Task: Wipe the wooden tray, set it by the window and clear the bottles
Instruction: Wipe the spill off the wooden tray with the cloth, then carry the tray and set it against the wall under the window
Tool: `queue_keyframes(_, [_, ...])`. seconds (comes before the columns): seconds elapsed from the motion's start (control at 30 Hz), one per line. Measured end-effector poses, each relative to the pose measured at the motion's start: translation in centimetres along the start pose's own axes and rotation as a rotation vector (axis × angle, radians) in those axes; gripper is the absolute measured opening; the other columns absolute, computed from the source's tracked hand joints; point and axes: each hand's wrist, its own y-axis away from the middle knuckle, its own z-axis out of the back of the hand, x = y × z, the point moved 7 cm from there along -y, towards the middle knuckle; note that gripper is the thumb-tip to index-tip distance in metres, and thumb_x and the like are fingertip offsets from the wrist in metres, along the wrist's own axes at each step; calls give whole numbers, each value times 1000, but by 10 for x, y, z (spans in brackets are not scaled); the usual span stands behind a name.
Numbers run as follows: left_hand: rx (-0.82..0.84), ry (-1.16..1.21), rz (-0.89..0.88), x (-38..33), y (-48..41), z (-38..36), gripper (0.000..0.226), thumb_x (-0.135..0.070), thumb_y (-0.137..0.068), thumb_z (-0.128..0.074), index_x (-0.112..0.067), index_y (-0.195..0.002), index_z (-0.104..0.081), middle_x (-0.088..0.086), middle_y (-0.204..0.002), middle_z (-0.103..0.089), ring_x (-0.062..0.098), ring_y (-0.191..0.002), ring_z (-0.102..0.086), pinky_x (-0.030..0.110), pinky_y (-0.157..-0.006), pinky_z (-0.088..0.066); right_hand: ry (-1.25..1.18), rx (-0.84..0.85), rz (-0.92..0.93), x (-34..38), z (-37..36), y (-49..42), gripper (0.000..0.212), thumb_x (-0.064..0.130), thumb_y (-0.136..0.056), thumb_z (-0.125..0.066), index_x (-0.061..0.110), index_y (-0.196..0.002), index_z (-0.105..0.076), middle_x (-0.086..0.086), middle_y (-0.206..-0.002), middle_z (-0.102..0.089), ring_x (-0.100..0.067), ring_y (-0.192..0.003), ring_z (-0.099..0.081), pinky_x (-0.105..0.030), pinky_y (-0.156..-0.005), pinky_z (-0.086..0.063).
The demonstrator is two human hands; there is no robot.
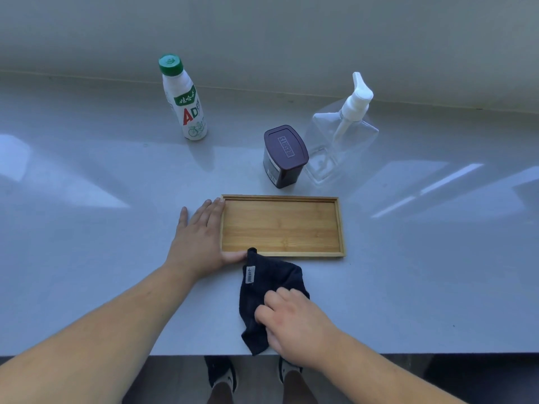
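Observation:
The wooden tray (281, 225) lies flat and bare in the middle of the grey counter. My left hand (201, 237) rests spread against its left edge, thumb along the near left corner. A dark cloth (267, 290) lies just in front of the tray, one corner touching the near rim. My right hand (294, 322) pinches the cloth's near part. Behind the tray stand a white drink bottle with a green cap (183, 97), a dark brown lidded container (284, 156) and a clear pump bottle (341, 141).
The grey counter (423, 272) runs to a wall ledge at the back. Its near edge lies just under my right hand. My feet stand on the floor below.

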Motion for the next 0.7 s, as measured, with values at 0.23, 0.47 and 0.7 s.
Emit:
queue_keyframes(0.23, [-35, 69, 59, -8, 11, 12, 123, -91, -71, -53, -10, -162, -29, 8, -163, -41, 28, -150, -34, 49, -124, -27, -162, -336, -255, -53, 50, 19, 34, 45, -90, -63, 27, -119, -64, 6, -110, -61, -18, -106, -53, -35, -95, -49])
queue_keyframes(0.47, [67, 550, 443, -6, 26, 10, 33, -45, -74, -53, -28, -101, -62, -3, -97, -61, 20, -78, -61, 35, -66, -49, -809, -404, -1052, -167, 65, 43, 54, 29, -99, -57, 25, -152, -46, 2, -142, -57, -9, -112, -58, -28, -91, -48])
queue_keyframes(0.7, [45, 729, 535, -26, 25, 26, 7, -41, -69, -49, -43, -70, -43, 0, -86, -65, 28, -76, -65, 41, -70, -54, -1006, -473, -1050, -182, 75, 42, 43, 34, -95, -51, 37, -138, -49, 14, -127, -57, 7, -100, -53, -22, -71, -43])
